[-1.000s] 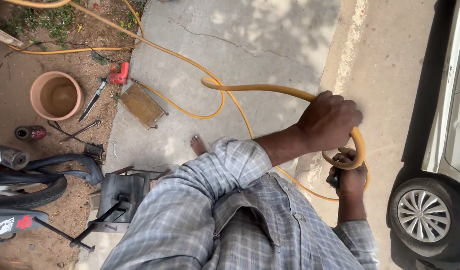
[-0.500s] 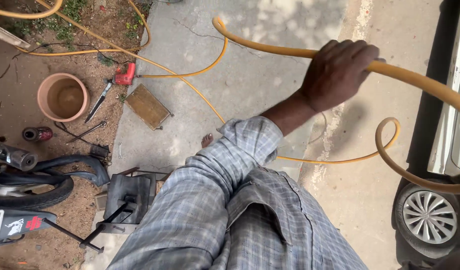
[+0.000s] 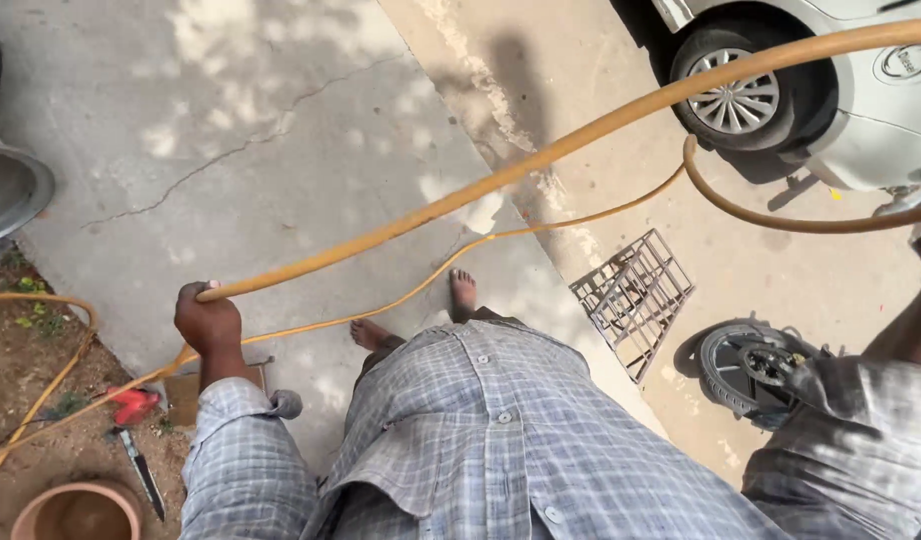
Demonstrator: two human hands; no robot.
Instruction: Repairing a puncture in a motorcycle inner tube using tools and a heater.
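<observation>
1. Right hand out of sight past the picture's right edge; only the checked sleeve (image 3: 841, 440) and a strip of forearm showing.
2. Orange hose (image 3: 541, 160) cut off at the top right corner and the left edge.
3. White car (image 3: 831, 90) cropped by the top and right edges.
4. Clay pot (image 3: 76, 512) cropped at the bottom edge.
5. Legs hidden under the shirt (image 3: 501, 440).
</observation>
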